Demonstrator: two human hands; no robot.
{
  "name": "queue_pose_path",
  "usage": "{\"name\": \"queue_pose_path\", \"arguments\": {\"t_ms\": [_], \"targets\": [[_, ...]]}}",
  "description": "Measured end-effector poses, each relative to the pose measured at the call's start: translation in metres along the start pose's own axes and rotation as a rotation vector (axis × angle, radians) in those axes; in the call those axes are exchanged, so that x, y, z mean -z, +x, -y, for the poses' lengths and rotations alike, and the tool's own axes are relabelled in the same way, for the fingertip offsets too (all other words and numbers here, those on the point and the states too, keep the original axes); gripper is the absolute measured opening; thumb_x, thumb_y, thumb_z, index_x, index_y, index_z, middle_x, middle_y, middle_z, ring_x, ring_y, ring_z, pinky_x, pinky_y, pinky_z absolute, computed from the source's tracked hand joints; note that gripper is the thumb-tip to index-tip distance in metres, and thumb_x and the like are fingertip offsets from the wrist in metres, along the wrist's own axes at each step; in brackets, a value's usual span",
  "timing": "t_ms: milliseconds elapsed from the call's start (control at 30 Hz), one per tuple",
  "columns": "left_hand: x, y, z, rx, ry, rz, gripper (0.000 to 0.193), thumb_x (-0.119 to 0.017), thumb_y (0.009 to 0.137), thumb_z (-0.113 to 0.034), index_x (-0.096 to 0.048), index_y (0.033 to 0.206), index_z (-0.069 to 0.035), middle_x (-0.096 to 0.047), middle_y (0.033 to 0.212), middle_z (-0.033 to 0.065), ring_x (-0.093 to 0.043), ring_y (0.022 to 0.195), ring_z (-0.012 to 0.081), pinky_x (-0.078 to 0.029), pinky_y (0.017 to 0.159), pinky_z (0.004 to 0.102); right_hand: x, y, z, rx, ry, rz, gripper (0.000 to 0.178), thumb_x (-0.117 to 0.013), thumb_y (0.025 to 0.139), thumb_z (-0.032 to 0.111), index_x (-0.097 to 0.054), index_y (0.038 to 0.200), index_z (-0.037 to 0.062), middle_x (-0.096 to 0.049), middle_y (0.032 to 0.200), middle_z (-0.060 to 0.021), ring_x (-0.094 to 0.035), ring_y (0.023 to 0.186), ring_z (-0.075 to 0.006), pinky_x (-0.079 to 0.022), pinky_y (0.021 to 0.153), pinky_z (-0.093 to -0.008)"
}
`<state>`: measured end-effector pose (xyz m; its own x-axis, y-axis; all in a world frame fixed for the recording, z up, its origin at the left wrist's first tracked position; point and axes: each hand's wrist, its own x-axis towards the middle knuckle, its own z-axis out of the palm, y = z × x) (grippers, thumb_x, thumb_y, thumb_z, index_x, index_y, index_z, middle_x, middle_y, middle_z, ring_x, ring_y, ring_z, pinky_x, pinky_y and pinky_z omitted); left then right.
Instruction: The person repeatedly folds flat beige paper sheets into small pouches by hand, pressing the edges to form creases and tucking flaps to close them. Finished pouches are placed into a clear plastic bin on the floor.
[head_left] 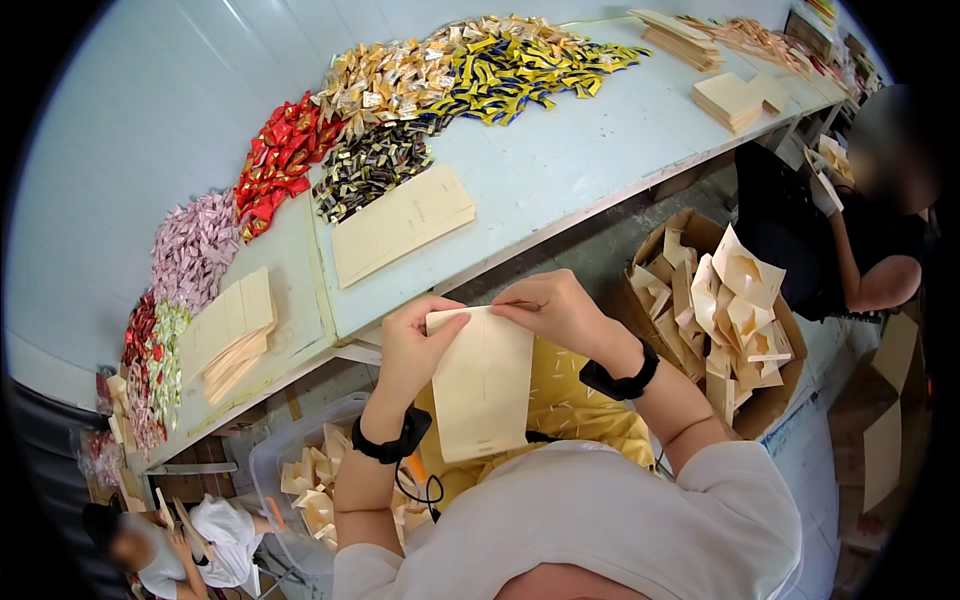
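A cream paper bag [482, 390] hangs between my two hands in front of my chest, its upper edge level with my fingers. My left hand [422, 335] pinches the top left corner, thumb in front. At the top right edge my right hand [555, 308] grips the same bag between thumb and fingers. Each of my wrists wears a black band. Below the bag, yellow cloth [580, 400] with small pale scraps on it covers my lap.
Ahead runs a long pale table [560, 160] with heaps of wrapped sweets [380, 80] and flat bag stacks [405, 222]. A carton [790, 350] of opened bags stands right; a clear plastic tub [270, 470] of bags stands left. Co-workers sit at the far right [860, 220] and lower left [170, 555].
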<state>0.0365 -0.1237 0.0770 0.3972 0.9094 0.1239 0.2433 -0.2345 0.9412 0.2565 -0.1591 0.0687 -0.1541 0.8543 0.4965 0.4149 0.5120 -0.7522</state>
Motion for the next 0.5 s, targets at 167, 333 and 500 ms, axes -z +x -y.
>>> {"name": "queue_pose_path", "arguments": {"t_ms": [167, 333, 500], "targets": [[0.0, 0.002, 0.003, 0.013, 0.059, 0.029, 0.01, -0.07, 0.085, -0.001, -0.069, 0.095, 0.002, -0.07, 0.084, 0.0049, -0.065, 0.073, 0.0084, -0.052, 0.061, 0.0213, 0.006, 0.001, -0.002, 0.099, -0.132, 0.053, 0.012, -0.071, 0.08, 0.015, -0.067, 0.08, 0.0036, -0.064, 0.067, -0.0122, -0.062, 0.062, -0.03, -0.05, 0.056, -0.0357], [-0.007, -0.001, -0.004, 0.03, 0.044, 0.021, 0.011, -0.072, 0.082, -0.006, -0.071, 0.091, -0.001, -0.069, 0.077, 0.0028, -0.059, 0.066, 0.0037, -0.047, 0.057, 0.0207, 0.008, -0.001, -0.003, 0.112, -0.181, 0.116, 0.014, -0.071, 0.081, 0.017, -0.066, 0.081, 0.0041, -0.064, 0.07, -0.0121, -0.062, 0.063, -0.0303, -0.049, 0.056, -0.0366], [-0.012, -0.005, -0.011, -0.122, 0.291, 0.024, 0.01, -0.071, 0.083, -0.002, -0.071, 0.092, 0.0, -0.071, 0.083, 0.009, -0.067, 0.072, 0.0125, -0.052, 0.063, 0.0246, -0.002, -0.007, -0.011, 0.183, -0.248, 0.098, 0.014, -0.07, 0.082, 0.014, -0.068, 0.089, 0.0027, -0.068, 0.079, -0.0127, -0.066, 0.07, -0.0262, -0.052, 0.062, -0.0326]]}}
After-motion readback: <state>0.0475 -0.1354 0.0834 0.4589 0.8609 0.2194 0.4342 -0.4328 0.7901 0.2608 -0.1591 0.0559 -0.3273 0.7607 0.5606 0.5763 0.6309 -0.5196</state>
